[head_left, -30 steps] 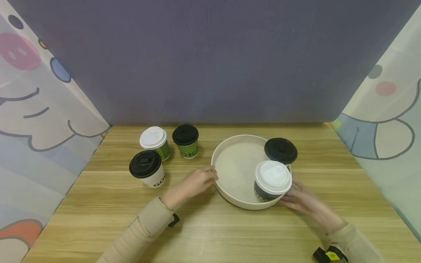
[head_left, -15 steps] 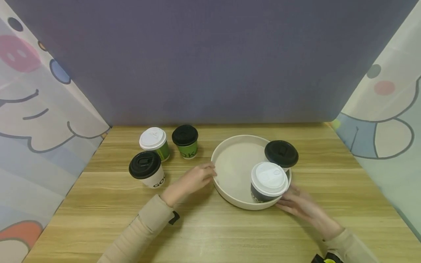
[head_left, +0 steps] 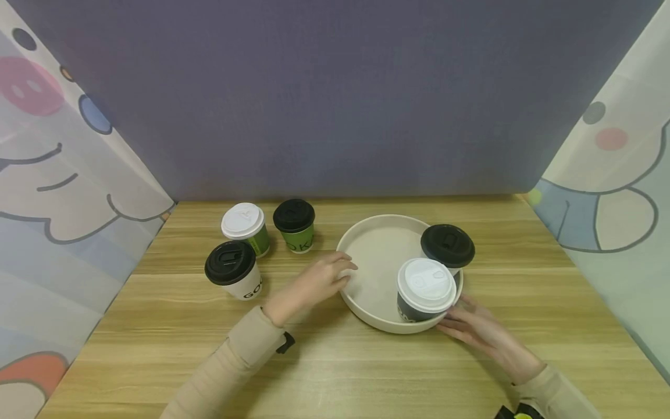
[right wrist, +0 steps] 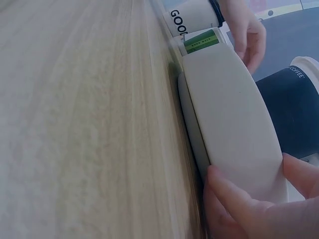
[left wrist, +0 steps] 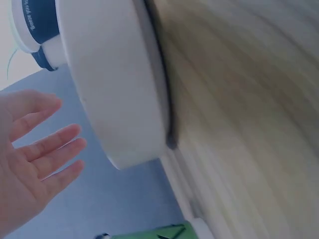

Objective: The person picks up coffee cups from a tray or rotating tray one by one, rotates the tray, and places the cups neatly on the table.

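Observation:
A round cream tray (head_left: pixel 374 256) lies on the wooden table. On its right side sit a dark paper cup with a white lid (head_left: pixel 426 285) and, just behind, a cup with a black lid (head_left: pixel 448 245). My left hand (head_left: pixel 316 282) hovers at the tray's left rim; in the left wrist view its fingers (left wrist: pixel 60 144) are spread and apart from the tray wall. My right hand (head_left: pixel 484 334) holds the tray's right side. In the right wrist view its thumb and a finger (right wrist: pixel 227 186) span the wall from rim to lower edge.
Left of the tray stand a green cup with a black lid (head_left: pixel 295 224), a green cup with a white lid (head_left: pixel 245 221) and a white cup with a black lid (head_left: pixel 232 267). A grey panel (head_left: pixel 345 105) closes off the table's back edge.
My left hand has come off the tray's left rim, shifting slightly up and right. The white-lidded cup and my right hand have moved a little left.

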`<move>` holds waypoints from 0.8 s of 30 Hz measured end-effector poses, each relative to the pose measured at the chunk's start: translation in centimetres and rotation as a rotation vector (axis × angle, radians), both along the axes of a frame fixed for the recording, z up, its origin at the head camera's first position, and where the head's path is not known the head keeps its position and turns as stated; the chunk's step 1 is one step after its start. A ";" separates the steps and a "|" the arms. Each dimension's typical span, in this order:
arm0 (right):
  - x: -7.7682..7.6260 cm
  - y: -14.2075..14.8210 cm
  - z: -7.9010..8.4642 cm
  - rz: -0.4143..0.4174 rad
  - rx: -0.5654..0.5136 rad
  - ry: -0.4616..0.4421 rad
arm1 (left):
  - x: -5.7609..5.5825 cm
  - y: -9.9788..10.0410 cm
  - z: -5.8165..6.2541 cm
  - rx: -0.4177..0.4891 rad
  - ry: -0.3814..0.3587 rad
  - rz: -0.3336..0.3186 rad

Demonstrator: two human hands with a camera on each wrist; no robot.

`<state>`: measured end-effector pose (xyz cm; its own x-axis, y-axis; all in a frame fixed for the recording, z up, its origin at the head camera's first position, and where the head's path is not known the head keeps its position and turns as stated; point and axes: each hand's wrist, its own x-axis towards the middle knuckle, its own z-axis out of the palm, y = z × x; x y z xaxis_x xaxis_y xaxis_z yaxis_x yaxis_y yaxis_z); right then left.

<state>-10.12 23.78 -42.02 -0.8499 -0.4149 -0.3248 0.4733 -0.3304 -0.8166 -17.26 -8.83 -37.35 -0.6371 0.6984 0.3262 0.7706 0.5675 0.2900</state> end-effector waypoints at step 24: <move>0.1 0.0 0.3 0.018 -0.019 -0.014 | 1.1 6.2 4.9 -0.010 0.065 -0.114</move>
